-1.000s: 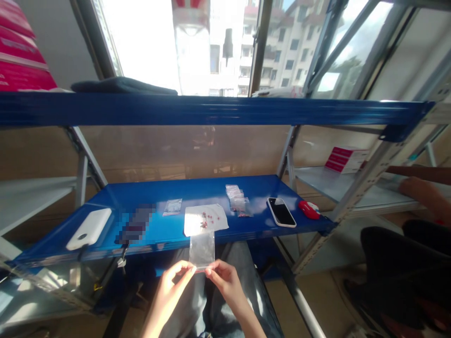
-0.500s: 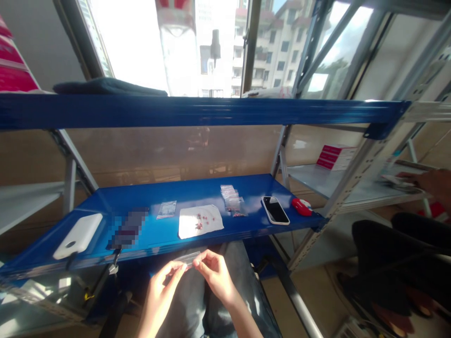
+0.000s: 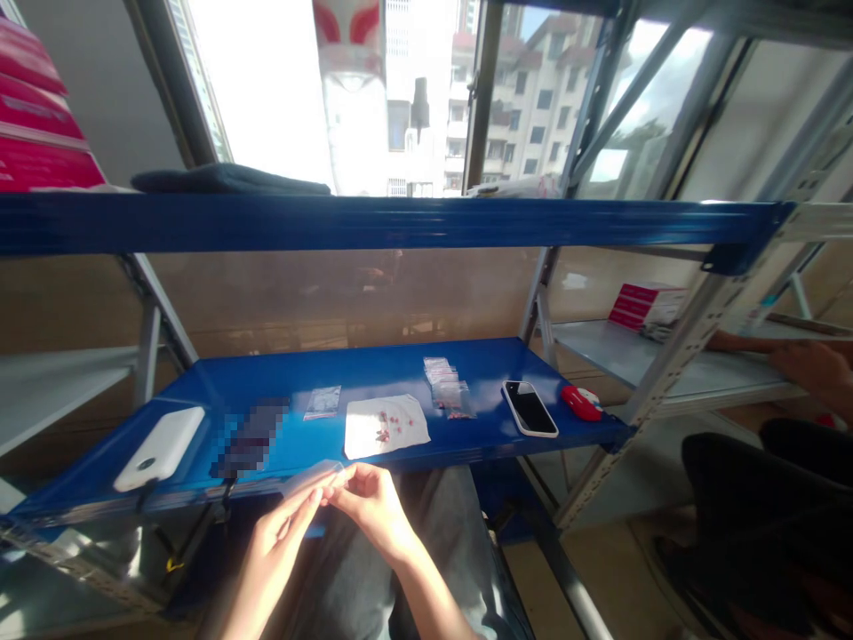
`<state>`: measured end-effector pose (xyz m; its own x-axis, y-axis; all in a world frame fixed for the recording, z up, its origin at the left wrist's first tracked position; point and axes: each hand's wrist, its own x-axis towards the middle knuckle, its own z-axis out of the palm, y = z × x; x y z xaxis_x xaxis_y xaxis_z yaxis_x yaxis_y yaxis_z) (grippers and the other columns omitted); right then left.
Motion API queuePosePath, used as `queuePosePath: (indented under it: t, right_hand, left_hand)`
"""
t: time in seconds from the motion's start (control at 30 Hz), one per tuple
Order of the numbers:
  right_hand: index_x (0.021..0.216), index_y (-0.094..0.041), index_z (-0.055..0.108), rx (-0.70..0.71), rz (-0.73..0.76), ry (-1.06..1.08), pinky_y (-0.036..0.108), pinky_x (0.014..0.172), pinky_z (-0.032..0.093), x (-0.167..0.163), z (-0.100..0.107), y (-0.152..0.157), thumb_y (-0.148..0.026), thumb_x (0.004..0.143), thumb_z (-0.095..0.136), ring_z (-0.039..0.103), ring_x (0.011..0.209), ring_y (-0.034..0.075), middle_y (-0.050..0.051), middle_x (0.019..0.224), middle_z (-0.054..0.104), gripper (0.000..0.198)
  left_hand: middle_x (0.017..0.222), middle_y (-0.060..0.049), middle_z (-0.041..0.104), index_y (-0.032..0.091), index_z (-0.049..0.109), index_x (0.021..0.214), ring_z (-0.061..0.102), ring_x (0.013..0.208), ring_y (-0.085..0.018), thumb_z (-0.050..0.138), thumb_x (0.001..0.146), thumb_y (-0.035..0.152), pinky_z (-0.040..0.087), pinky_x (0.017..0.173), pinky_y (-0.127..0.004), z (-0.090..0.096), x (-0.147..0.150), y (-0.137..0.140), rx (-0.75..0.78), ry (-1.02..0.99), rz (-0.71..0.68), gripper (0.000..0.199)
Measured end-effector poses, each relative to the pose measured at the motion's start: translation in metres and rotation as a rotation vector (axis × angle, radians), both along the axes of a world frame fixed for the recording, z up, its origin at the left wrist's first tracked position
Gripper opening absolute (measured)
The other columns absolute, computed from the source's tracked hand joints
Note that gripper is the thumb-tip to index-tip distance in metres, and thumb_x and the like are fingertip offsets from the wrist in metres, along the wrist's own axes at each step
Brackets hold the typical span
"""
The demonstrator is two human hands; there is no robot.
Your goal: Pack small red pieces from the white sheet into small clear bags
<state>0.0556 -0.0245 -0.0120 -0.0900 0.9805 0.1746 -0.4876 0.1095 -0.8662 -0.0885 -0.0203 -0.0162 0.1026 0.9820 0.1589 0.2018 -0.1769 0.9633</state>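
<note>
My left hand (image 3: 283, 529) and my right hand (image 3: 370, 502) meet over my lap, just below the front edge of the blue shelf (image 3: 320, 369). Between their fingertips they pinch a small clear plastic bag (image 3: 310, 477), which lies tilted to the left. On the shelf in front of them a white paper (image 3: 385, 425) carries several tiny red beads (image 3: 390, 421). To its right sits a pile of small filled clear bags (image 3: 448, 386), and to its left one more small bag (image 3: 323, 402).
A white power bank (image 3: 160, 447) lies at the shelf's left, a black phone (image 3: 530, 408) and a red-and-white object (image 3: 582, 402) at its right. On the neighbouring grey shelf another person's hand (image 3: 809, 364) rests beside pink boxes (image 3: 646, 305). A blue beam (image 3: 400, 222) crosses overhead.
The clear bag stood upright in my fingers a second ago; it has been laid flat and carried left. Both hands shifted left and up towards the shelf edge.
</note>
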Motion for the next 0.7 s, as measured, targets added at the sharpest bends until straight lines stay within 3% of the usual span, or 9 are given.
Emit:
queuePosePath:
  t: [0.17,0.37,0.47,0.57,0.63,0.7]
  right_hand:
    - [0.066,-0.014,0.064,-0.037,-0.026,0.02,0.033,0.071,0.05,-0.018,0.002,0.014,-0.039,0.06,0.079,0.062,0.065,0.017,0.005,0.067,0.066,0.029]
    - [0.069,-0.014,0.066,-0.027,-0.206,-0.272,0.029,0.068,0.048,-0.043,-0.005,0.049,-0.031,0.071,0.069,0.061,0.067,0.017,0.005,0.069,0.068,0.017]
    - [0.078,-0.013,0.068,-0.008,-0.259,-0.6,0.03,0.068,0.049,-0.052,-0.003,0.075,-0.023,0.085,0.051,0.064,0.072,0.019,0.008,0.077,0.07,0.021]
    - [0.077,-0.013,0.069,0.05,-0.373,-1.043,0.039,0.077,0.047,-0.051,0.003,0.099,-0.021,0.087,0.045,0.062,0.087,0.028,0.014,0.083,0.07,0.027]
    - [0.076,-0.012,0.069,0.093,-0.434,-1.284,0.045,0.083,0.043,-0.044,0.007,0.111,-0.021,0.085,0.046,0.058,0.096,0.033,0.017,0.088,0.069,0.026]
    - [0.082,-0.012,0.068,0.125,-0.456,-1.451,0.047,0.085,0.041,-0.036,0.009,0.122,-0.021,0.087,0.043,0.056,0.1,0.033,0.017,0.093,0.067,0.027]
  left_hand:
    - [0.115,-0.005,0.067,0.023,0.071,0.104,0.057,0.115,-0.028,0.061,0.075,0.051,0.046,0.099,-0.04,0.007,-0.01,0.007,0.001,0.001,0.03,0.041]
    - [0.13,-0.01,0.057,0.02,0.075,0.087,0.052,0.119,-0.033,0.07,0.064,0.052,0.05,0.094,-0.037,0.01,-0.027,0.042,0.102,-0.045,0.158,0.04]
    - [0.112,-0.013,0.067,0.015,0.072,0.086,0.064,0.102,-0.031,0.071,0.063,0.049,0.057,0.08,-0.037,0.002,-0.032,0.081,0.14,-0.091,0.231,0.041]
    - [0.081,-0.011,0.072,0.012,0.068,0.087,0.069,0.074,-0.026,0.072,0.06,0.045,0.058,0.065,-0.037,-0.011,-0.03,0.124,0.147,-0.119,0.279,0.043]
    - [0.076,-0.01,0.071,0.01,0.064,0.097,0.068,0.066,-0.023,0.072,0.06,0.041,0.057,0.063,-0.036,-0.019,-0.024,0.149,0.171,-0.123,0.255,0.049]
    - [0.085,-0.011,0.072,0.011,0.057,0.115,0.068,0.071,-0.021,0.071,0.062,0.036,0.056,0.069,-0.036,-0.024,-0.017,0.167,0.205,-0.124,0.209,0.06]
